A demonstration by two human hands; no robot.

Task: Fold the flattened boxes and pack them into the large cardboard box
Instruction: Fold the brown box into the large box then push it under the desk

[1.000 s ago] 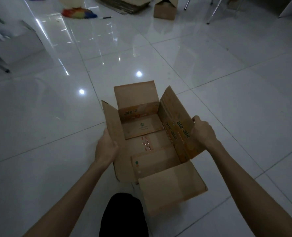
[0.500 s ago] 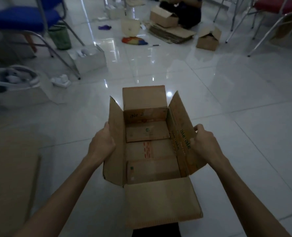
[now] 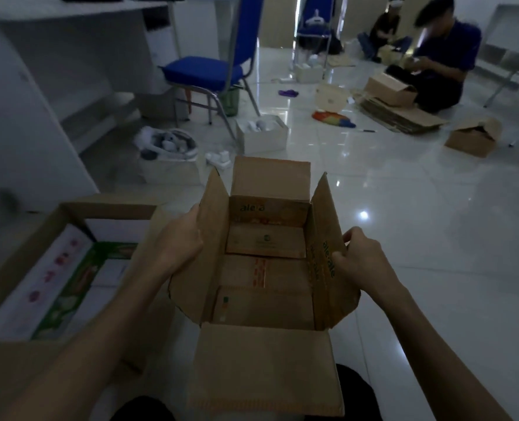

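Note:
A small brown folded box with green lettering is held upright in front of me, all its top flaps standing open and its inside empty. My left hand grips its left flap from outside. My right hand pinches the right flap near the green print. To the left stands the large cardboard box, open, with white and green printed packs lying inside it.
A blue chair and white boxes of small items stand ahead on the glossy tiled floor. At the back right a seated person works by a stack of flattened boxes and another folded box.
The view has risen and swung left, bringing the large box, chair and people into sight. The small box has come up and left with both hands still gripping its side flaps.

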